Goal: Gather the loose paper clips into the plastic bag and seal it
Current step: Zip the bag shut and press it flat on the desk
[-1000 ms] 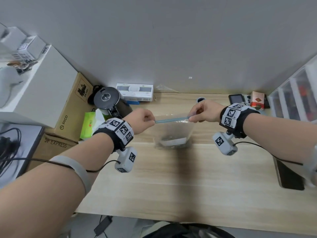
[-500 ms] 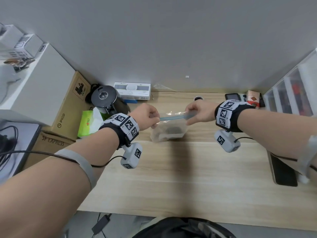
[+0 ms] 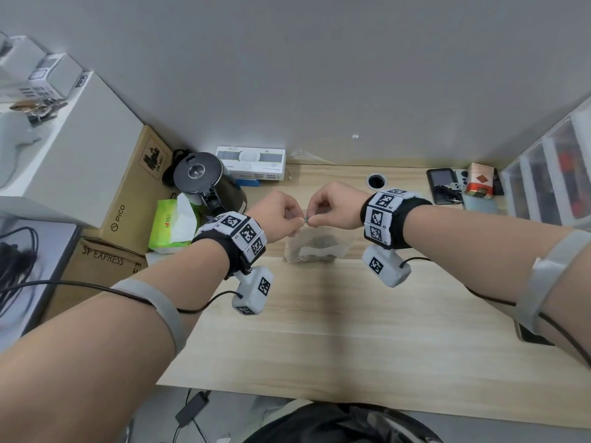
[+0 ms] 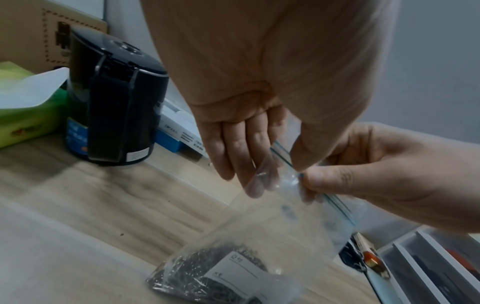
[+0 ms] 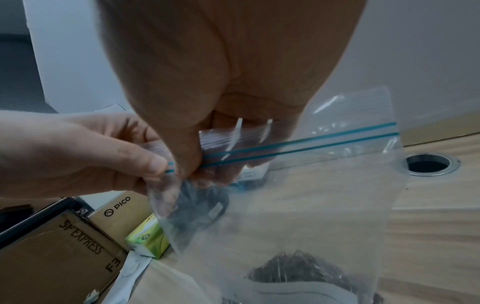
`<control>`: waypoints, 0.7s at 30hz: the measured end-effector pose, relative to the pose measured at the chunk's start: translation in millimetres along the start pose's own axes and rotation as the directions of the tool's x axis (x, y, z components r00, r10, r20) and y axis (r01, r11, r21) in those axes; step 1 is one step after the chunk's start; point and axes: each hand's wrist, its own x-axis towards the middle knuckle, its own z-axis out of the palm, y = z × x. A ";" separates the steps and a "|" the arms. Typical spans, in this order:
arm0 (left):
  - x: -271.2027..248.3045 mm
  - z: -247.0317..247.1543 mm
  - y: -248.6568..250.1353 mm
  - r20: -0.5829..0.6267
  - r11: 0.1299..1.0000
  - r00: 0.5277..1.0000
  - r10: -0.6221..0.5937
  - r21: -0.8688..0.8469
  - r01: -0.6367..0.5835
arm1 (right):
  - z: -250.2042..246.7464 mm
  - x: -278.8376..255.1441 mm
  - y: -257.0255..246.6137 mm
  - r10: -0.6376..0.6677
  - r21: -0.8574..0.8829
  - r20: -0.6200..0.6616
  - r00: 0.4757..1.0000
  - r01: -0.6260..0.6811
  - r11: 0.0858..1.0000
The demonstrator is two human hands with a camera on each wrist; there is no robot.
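Both hands are up over the desk (image 3: 319,330) and working the top of the plastic bag (image 5: 324,205). The left hand (image 3: 281,215) has its grip closed on the bag's blue zip strip (image 5: 298,146), thumb and forefinger pinching it right at the left end. The right hand (image 3: 335,209) is pinching the same strip just beside it, thumb tip almost touching the left thumb tip, the other fingers folded behind the plastic. From the right wrist view the twin blue lines run out to the bag's far right corner, and whether that stretch is pressed together I honestly cannot tell through the glare.

The bag hangs from the two grips, its lower part resting on the desk. Down in the bottom sits a dark heap of paper clips (image 4: 197,273), packed around a white label (image 4: 241,269) on the bag's face.

Around the action: a black cylindrical device (image 4: 114,109) stands on the desk to the left, a green tissue pack (image 3: 172,225) just beside it, and cardboard boxes (image 3: 128,199) marked PICO and SF EXPRESS stacked beyond. A round cable hole (image 3: 376,181) sits in the desk behind the right hand. Far right, a phone (image 3: 443,190) and clear plastic drawers (image 3: 550,177).
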 end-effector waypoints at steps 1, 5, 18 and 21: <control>-0.4 0.1 -1.9 0.004 1.000 1.000 -0.008 -0.024 0.009 | 1.1 1.1 -0.5 0.000 0.000 0.003 1.000 0.000 1.000; -3.1 -0.6 -15.4 -0.022 0.987 0.997 -0.077 -0.146 0.073 | 6.6 3.5 -1.3 -0.007 -0.018 -0.001 1.000 0.007 1.000; -9.1 -2.0 -35.2 -0.008 0.961 0.997 -0.074 -0.268 0.069 | 14.8 16.5 2.2 -0.054 -0.061 0.038 0.998 0.056 0.997; -8.5 -1.9 -38.8 -0.022 0.943 0.994 -0.110 -0.318 0.098 | 15.2 18.8 -0.4 -0.087 -0.044 0.038 0.996 0.088 0.995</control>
